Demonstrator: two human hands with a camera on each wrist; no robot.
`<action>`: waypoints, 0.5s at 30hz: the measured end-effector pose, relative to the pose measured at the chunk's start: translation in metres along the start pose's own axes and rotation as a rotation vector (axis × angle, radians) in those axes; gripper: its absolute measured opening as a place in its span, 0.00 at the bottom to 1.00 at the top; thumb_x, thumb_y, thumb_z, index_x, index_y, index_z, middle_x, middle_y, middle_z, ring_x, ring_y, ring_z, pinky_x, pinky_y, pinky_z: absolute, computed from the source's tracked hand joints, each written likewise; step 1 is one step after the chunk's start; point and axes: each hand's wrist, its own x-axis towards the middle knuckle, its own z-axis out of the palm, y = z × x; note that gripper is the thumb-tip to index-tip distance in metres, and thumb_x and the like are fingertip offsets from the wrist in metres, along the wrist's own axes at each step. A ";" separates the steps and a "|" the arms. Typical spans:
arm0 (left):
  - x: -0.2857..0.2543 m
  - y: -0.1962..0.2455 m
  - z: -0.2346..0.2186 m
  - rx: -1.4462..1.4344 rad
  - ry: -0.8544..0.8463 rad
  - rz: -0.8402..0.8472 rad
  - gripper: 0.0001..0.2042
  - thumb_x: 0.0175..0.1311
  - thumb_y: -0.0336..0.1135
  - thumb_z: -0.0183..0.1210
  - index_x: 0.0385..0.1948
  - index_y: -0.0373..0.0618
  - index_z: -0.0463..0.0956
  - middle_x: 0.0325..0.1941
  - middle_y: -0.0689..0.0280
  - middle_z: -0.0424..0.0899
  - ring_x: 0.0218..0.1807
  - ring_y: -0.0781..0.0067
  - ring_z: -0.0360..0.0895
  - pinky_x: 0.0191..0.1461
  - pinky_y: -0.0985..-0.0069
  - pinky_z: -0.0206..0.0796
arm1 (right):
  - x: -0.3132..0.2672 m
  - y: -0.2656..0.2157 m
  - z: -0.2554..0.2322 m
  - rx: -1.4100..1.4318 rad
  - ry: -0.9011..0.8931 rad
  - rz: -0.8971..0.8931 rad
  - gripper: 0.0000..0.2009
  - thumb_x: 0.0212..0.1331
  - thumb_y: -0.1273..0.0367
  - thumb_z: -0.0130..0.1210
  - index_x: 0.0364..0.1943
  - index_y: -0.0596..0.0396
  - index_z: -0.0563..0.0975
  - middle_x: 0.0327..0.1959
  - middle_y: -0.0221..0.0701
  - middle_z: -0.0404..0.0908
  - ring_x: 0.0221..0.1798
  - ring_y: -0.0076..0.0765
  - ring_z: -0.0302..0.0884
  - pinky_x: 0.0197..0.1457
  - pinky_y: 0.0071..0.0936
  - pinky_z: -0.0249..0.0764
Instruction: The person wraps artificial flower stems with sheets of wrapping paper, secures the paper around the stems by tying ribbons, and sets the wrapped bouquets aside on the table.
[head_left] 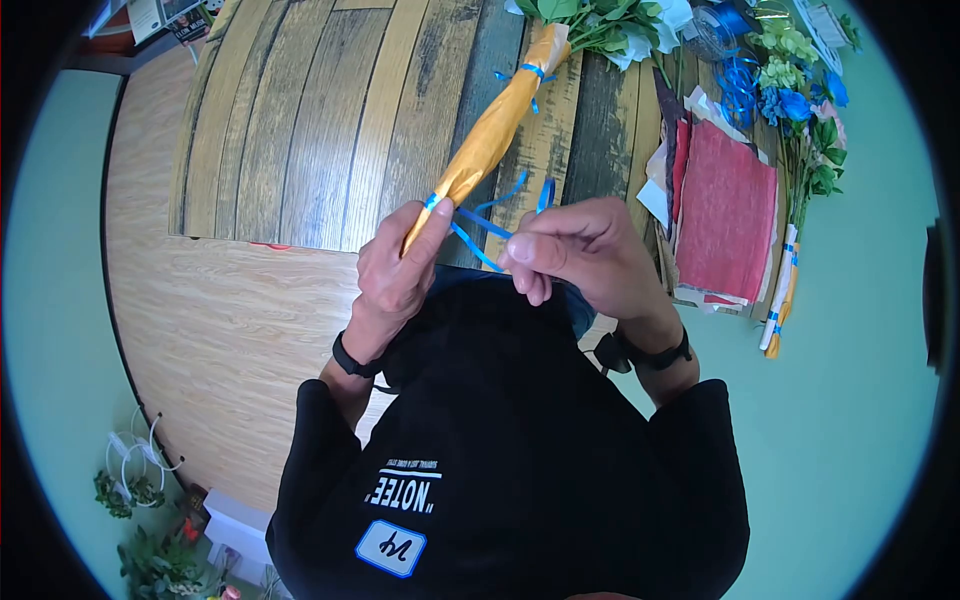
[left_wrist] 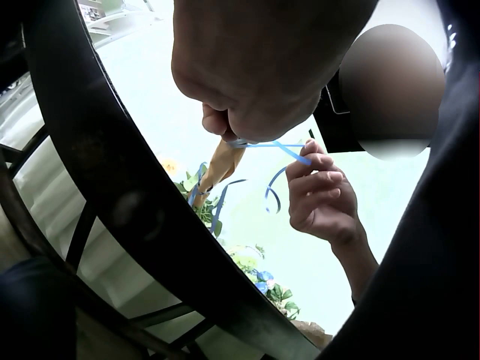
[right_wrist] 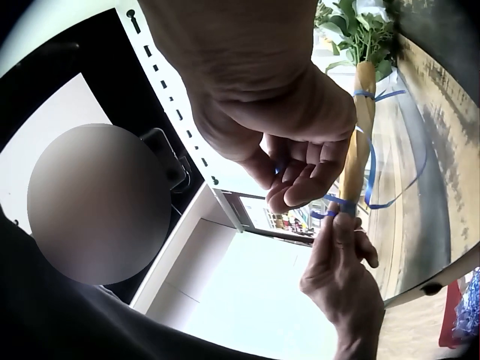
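A bouquet's stems, wrapped in a long roll of orange-yellow paper (head_left: 488,135), slant from the table toward the person. My left hand (head_left: 392,270) grips the narrow lower end, its thumb by a band of blue ribbon (head_left: 432,201). From that band, a blue ribbon tail (head_left: 484,223) runs to my right hand (head_left: 595,252), which pinches it between thumb and fingers. Another loose tail curls up beside the roll. Higher up, a second blue tie (head_left: 534,70) circles the paper. Green leaves (head_left: 560,8) and pale flowers top the bouquet. The right wrist view shows the left hand (right_wrist: 343,281) around the wrapped end.
The wooden table (head_left: 300,130) spans the front. On its right lie stacked red and white paper sheets (head_left: 725,215), a ribbon spool (head_left: 712,30) and curled blue ribbon (head_left: 738,88). Beyond them rests another wrapped bouquet (head_left: 785,290) with blue, pink and green blooms.
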 end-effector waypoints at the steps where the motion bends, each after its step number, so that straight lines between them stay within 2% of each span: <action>1: -0.001 0.000 0.000 -0.005 -0.018 0.036 0.24 0.51 0.15 0.65 0.54 0.43 0.83 0.40 0.55 0.81 0.30 0.62 0.81 0.28 0.73 0.74 | 0.001 -0.003 0.001 -0.001 -0.002 0.000 0.12 0.69 0.65 0.60 0.35 0.62 0.86 0.24 0.29 0.84 0.23 0.18 0.78 0.27 0.16 0.73; 4: -0.004 -0.004 0.001 -0.030 -0.043 0.093 0.27 0.48 0.14 0.63 0.56 0.41 0.81 0.40 0.53 0.80 0.30 0.62 0.81 0.29 0.72 0.74 | 0.008 -0.010 0.008 -0.013 -0.070 0.021 0.12 0.69 0.65 0.60 0.35 0.62 0.86 0.22 0.29 0.83 0.22 0.17 0.78 0.25 0.15 0.71; 6: -0.007 -0.005 0.001 -0.070 -0.090 0.116 0.28 0.48 0.15 0.63 0.57 0.41 0.80 0.40 0.53 0.80 0.31 0.62 0.80 0.28 0.72 0.74 | 0.016 -0.015 0.011 0.011 -0.146 0.017 0.13 0.70 0.68 0.57 0.35 0.67 0.84 0.22 0.34 0.82 0.20 0.21 0.78 0.23 0.17 0.72; 10: -0.009 -0.010 -0.001 -0.087 -0.105 0.203 0.28 0.49 0.19 0.63 0.59 0.40 0.79 0.40 0.53 0.80 0.31 0.61 0.80 0.29 0.72 0.74 | 0.036 -0.021 0.009 0.132 -0.128 0.014 0.13 0.70 0.68 0.57 0.36 0.67 0.84 0.21 0.33 0.81 0.18 0.22 0.75 0.22 0.17 0.70; 15: -0.010 -0.016 0.001 -0.097 -0.122 0.222 0.27 0.49 0.21 0.63 0.57 0.40 0.80 0.41 0.52 0.81 0.32 0.61 0.81 0.31 0.71 0.75 | 0.049 -0.024 0.010 0.164 -0.154 0.063 0.14 0.69 0.65 0.59 0.35 0.65 0.85 0.22 0.30 0.81 0.17 0.19 0.74 0.20 0.16 0.68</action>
